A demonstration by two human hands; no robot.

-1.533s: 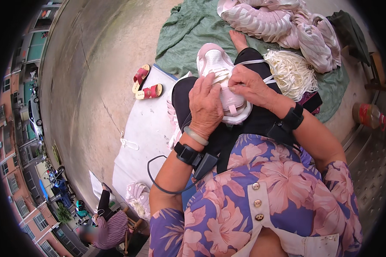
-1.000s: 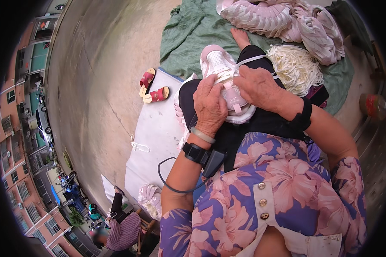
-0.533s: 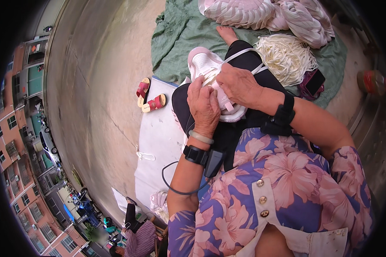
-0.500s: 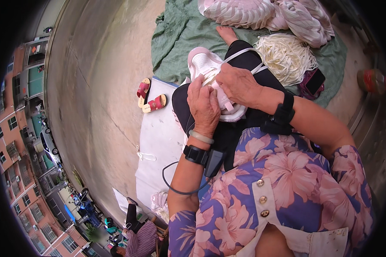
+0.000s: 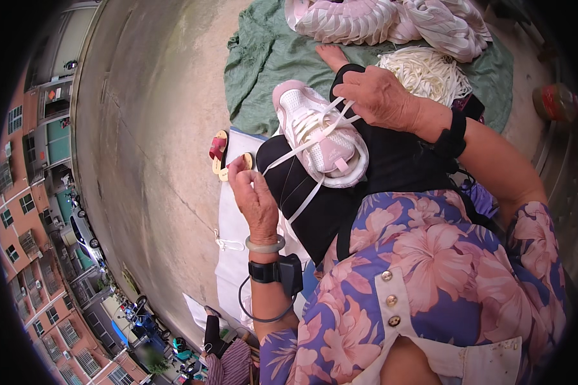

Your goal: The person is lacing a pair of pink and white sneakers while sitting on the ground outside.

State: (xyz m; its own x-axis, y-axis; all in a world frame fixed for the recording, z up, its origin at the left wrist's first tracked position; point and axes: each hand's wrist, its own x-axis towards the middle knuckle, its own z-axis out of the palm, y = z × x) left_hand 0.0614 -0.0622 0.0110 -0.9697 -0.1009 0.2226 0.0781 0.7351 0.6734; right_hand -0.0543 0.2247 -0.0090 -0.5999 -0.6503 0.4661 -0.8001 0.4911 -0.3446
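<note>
A pink-and-white sneaker point(image 5: 335, 153) rests across my black-trousered lap, its toe pointing away and its opening toward me. A flat white shoelace point(image 5: 295, 151) is threaded through its eyelets and crosses over the tongue. My left hand point(image 5: 255, 200) is raised left of the sneaker, its fingers pinched on one stretch of lace pulled taut. Beyond the sneaker's right side, my right hand point(image 5: 379, 97) is closed on the lace's other side. Another loose length hangs from the shoe over my left thigh.
A heap of white laces point(image 5: 427, 72) and a pile of pink-and-white shoe pieces point(image 5: 366, 20) lie on a green cloth point(image 5: 257, 70). Red sandals point(image 5: 218, 146) stand at the left by a white sheet point(image 5: 234, 212). A lidded jar point(image 5: 554, 102) is far right. Another person point(image 5: 232, 362) sits lower left.
My hands have moved apart from over the sneaker, the left toward the left and nearer me, the right up and to the right. The lace is now drawn out between them.
</note>
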